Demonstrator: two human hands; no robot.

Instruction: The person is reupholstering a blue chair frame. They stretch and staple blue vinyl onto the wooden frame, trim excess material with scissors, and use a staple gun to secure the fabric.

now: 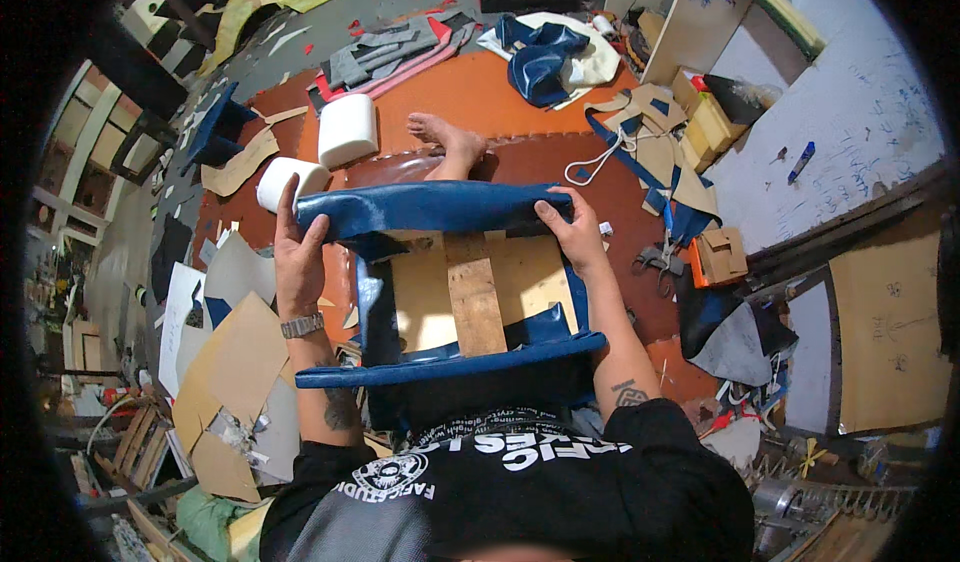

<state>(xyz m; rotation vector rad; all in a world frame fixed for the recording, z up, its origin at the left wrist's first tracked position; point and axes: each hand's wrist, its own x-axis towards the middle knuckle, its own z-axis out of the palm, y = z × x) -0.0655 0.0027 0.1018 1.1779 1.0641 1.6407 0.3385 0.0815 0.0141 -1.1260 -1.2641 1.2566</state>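
Observation:
A seat panel (430,292) of pale plywood with a wooden cross slat (474,297) lies on my lap, underside up. Blue vinyl cover (430,209) wraps its far edge and its near edge. My left hand (298,247) grips the far left corner of the blue cover, fingers spread over it; a metal watch sits on that wrist. My right hand (572,230) presses down on the far right corner of the cover, fingers curled over the edge. My bare foot (450,142) rests on the orange floor mat beyond the panel.
White foam blocks (346,129) and a foam roll (283,179) lie at the upper left. Crumpled blue vinyl (540,62) sits further back. Scissors (658,262) and cardboard patterns (660,147) lie to the right; cardboard sheets (235,362) to the left. A pale board (850,122) leans at right.

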